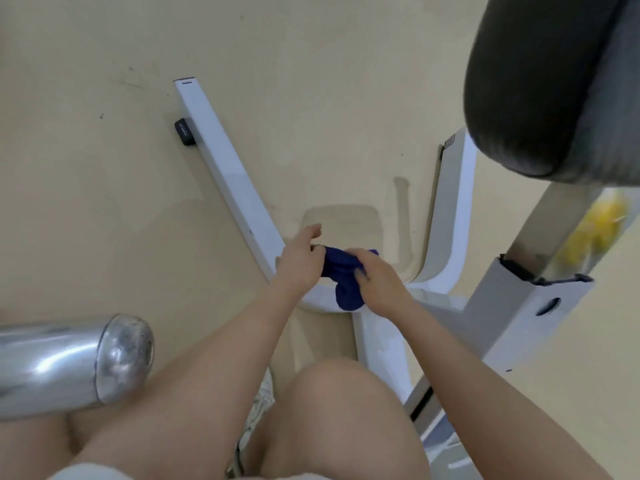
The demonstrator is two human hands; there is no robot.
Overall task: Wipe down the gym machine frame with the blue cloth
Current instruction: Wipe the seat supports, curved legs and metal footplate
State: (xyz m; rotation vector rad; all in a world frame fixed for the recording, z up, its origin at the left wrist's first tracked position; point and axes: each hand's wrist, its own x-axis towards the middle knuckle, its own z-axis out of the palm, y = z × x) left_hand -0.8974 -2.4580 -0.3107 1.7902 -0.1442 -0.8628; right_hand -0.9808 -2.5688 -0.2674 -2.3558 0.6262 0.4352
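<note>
Bunching blue cloth (341,275) between both hands above white frame (221,161) junction; left hand (300,259) pinches one end, right hand (375,277) grips other; likely regripping mid-wipe; next, press cloth onto frame arm

A beige floor (104,168) carries the white gym machine frame (221,161); a black foot (184,132) sits beside the frame's far end.

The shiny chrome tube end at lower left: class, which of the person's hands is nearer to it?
Left. The left hand grips the bunched blue cloth on the side facing the shiny chrome tube end; the right hand holds the cloth's far side, farther away.
</note>
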